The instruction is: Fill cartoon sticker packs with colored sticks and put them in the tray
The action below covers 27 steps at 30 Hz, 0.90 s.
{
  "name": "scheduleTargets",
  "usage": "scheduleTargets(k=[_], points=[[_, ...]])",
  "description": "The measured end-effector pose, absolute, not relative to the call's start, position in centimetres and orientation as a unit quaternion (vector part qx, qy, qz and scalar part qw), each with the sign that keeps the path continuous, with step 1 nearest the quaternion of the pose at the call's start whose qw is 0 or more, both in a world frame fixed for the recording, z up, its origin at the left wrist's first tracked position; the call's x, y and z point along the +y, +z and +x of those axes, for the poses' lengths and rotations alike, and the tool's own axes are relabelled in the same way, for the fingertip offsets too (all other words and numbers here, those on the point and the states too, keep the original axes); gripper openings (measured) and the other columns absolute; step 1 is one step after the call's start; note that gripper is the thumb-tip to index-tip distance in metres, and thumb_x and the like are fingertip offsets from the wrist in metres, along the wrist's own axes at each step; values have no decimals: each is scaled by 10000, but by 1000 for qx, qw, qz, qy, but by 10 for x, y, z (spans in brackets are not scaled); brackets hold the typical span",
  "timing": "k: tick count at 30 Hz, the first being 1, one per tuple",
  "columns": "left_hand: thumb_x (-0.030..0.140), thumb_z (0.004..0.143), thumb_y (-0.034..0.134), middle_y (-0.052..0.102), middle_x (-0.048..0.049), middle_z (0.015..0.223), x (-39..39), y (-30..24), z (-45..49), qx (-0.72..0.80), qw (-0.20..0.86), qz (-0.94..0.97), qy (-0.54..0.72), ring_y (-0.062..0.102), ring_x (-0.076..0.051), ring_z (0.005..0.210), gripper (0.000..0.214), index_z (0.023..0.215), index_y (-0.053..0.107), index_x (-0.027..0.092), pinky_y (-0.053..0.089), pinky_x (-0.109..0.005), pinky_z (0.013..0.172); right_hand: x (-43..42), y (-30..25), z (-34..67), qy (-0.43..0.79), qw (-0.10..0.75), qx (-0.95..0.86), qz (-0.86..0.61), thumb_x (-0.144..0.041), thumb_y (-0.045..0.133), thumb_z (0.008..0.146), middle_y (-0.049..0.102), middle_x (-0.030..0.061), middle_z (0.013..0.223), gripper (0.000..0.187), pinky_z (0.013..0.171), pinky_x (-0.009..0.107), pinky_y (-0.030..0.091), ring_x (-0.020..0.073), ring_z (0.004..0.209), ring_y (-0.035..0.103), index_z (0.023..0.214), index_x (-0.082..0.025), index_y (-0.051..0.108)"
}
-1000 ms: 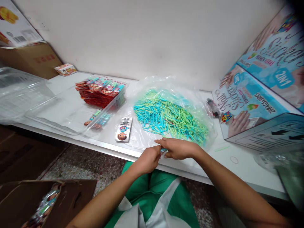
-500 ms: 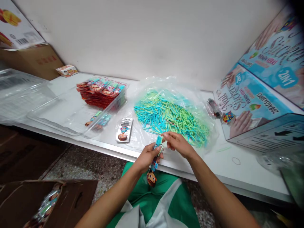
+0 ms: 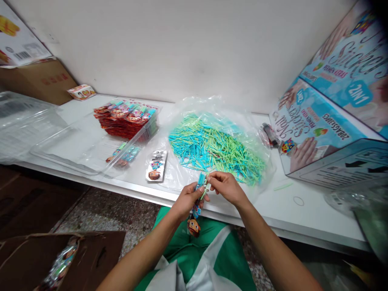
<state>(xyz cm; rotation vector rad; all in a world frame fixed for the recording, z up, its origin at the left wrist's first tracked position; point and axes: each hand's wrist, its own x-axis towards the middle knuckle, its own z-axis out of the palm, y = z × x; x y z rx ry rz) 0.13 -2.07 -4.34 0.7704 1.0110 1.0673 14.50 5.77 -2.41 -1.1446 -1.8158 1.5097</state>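
The packet [image 3: 196,204], a narrow printed sachet, hangs over the bench's [image 3: 306,218] front edge, pinched at its top by our left hand [image 3: 187,199]. Our right hand [image 3: 226,186] grips a pale green stick [image 3: 205,189] at the packet's mouth. Just behind lies the stick pile [image 3: 214,147] on clear plastic; finished packets [image 3: 124,119] fill a tray toward the left end.

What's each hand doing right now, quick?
Left hand: closed on a small packet with a cartoon face at its lower end.
Right hand: fingers pinched on a thin stick at the packet's top.
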Motion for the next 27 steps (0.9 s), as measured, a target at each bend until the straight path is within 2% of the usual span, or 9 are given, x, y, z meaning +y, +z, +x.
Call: scheduleTargets(k=[3,8,14,19,23,25,27], points=[[436,792,560,610,-31,693,-20,-45,3,444,684,322,480,456,-63,460,317,874,542,130,316,-184,448,54,-27,146,520,285,-684,-425,-254,526,760,535,-25,602,116,523,225,386,112,572,512,812,-170,587],[433,779,581,593,-22,667,-22,-47,4,427,703,314,474,448,-60,450,322,861,548,124,298,-184,435,51,-25,146,517,282,-699,-406,-303,501,803,538,-17,683,219,594,251,401,118,618,493,949,-174,600],[424,774,591,593,-25,659,-24,-45,4,410,721,303,468,440,-59,434,320,854,550,117,296,-188,426,52,-21,145,531,258,-714,-377,-333,492,817,557,-11,691,188,611,256,407,122,632,514,817,-172,590],[437,769,592,607,-31,659,-24,-46,5,411,721,296,474,454,-67,434,350,897,563,112,307,-194,428,50,-25,145,517,272,-706,-400,-197,469,766,516,-36,678,58,581,239,420,105,593,514,790,-190,521],[452,754,604,606,-24,649,-25,-49,6,410,723,288,475,444,-66,422,357,875,565,119,304,-199,423,47,-23,144,541,277,-686,-400,-259,485,792,537,-13,777,216,609,254,452,116,651,532,990,-193,538],[446,756,604,604,-22,647,-25,-49,6,407,725,288,475,440,-65,421,344,863,564,122,303,-199,420,46,-20,144,542,274,-694,-386,-295,490,811,541,-9,773,220,633,261,453,118,659,529,989,-190,564],[444,753,608,605,-23,650,-25,-48,6,408,725,289,474,439,-63,422,341,859,566,122,298,-197,417,46,-17,144,536,278,-705,-373,-312,498,817,545,-7,753,180,638,259,447,118,659,523,908,-185,588]])
